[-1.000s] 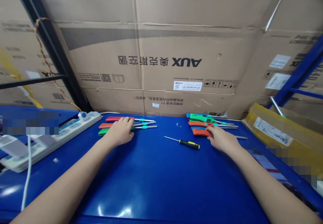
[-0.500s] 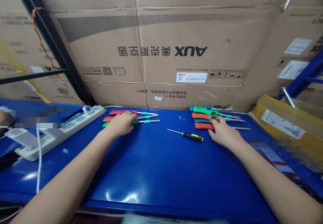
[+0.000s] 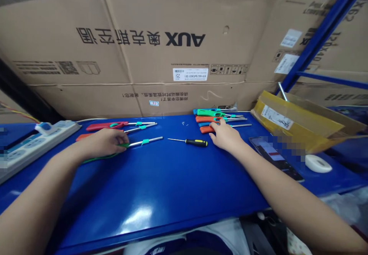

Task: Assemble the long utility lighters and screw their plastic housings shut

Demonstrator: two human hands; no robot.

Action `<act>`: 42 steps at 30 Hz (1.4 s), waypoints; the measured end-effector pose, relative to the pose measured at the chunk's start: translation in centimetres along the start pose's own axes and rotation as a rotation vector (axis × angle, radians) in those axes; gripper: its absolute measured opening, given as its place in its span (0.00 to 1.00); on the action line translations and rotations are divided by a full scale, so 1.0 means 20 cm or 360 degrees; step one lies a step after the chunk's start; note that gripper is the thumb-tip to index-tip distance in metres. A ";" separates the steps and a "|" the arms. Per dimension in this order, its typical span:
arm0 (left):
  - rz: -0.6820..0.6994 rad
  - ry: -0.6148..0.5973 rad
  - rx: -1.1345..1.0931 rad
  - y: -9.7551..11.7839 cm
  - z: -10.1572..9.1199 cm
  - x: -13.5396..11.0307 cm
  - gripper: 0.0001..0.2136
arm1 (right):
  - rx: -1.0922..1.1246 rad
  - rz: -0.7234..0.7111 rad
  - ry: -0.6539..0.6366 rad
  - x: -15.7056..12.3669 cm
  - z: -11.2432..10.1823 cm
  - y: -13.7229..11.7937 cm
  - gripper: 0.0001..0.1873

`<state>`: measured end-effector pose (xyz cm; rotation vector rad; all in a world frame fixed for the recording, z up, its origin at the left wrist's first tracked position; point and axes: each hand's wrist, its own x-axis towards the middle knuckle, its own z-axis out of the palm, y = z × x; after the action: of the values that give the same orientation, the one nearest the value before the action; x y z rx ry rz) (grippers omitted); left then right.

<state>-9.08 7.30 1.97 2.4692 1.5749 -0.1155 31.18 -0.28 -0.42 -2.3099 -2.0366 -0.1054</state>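
My left hand (image 3: 105,144) is closed around a green long-nosed lighter (image 3: 146,142), its metal tube pointing right just above the blue table. Behind it lie a red lighter (image 3: 102,126) and an orange lighter (image 3: 83,137), partly covered by my hand. My right hand (image 3: 227,135) rests at the right-hand group, fingers apart over the handle of the front orange lighter (image 3: 205,130); whether they press on it is unclear. Beyond are another orange lighter (image 3: 202,119), a green lighter (image 3: 205,112) and blue ones. A black-and-yellow screwdriver (image 3: 197,143) lies between my hands.
Small white bits (image 3: 184,124) lie behind the screwdriver. A power strip (image 3: 37,143) stands at left. To the right are a phone (image 3: 276,157), a white oval object (image 3: 318,163) and a yellow-taped carton (image 3: 296,120). A large cardboard sheet (image 3: 129,63) backs the table (image 3: 172,182).
My left hand has drawn the green lighter toward me, away from the red and orange ones. My right hand stays at the front orange lighter. The view has turned right.
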 end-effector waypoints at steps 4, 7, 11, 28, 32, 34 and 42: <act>0.0049 -0.0282 -0.0205 0.03 -0.02 -0.07 0.13 | 0.0056 -0.0019 0.0060 0.01 0.00 0.01 0.18; 0.0080 -0.0478 -0.0267 0.04 -0.04 -0.12 0.09 | 0.0163 -0.0167 0.0179 -0.01 -0.02 -0.02 0.19; 0.0248 -0.0569 -0.0414 0.11 -0.03 -0.15 0.06 | 0.0315 -0.0742 0.0186 -0.04 -0.03 -0.08 0.19; 0.0885 -0.0017 -0.0329 0.49 0.15 -0.13 0.29 | 0.0314 -0.0953 0.0277 -0.05 0.00 -0.08 0.13; 0.0854 -0.0133 -0.0365 0.49 0.13 -0.12 0.12 | 0.0721 -0.1363 0.0278 -0.09 -0.04 -0.09 0.16; 0.0877 -0.0104 -0.0462 0.51 0.15 -0.12 0.12 | 0.0836 -0.1543 0.0113 -0.12 -0.06 -0.10 0.21; 0.1010 0.0320 -0.0817 0.54 0.30 -0.04 0.14 | 0.0731 -0.1550 -0.0140 -0.12 -0.02 -0.12 0.17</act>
<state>0.62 0.96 -2.22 2.4512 0.6749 0.5714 28.56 -2.41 -0.18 -0.9536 -2.6566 0.3814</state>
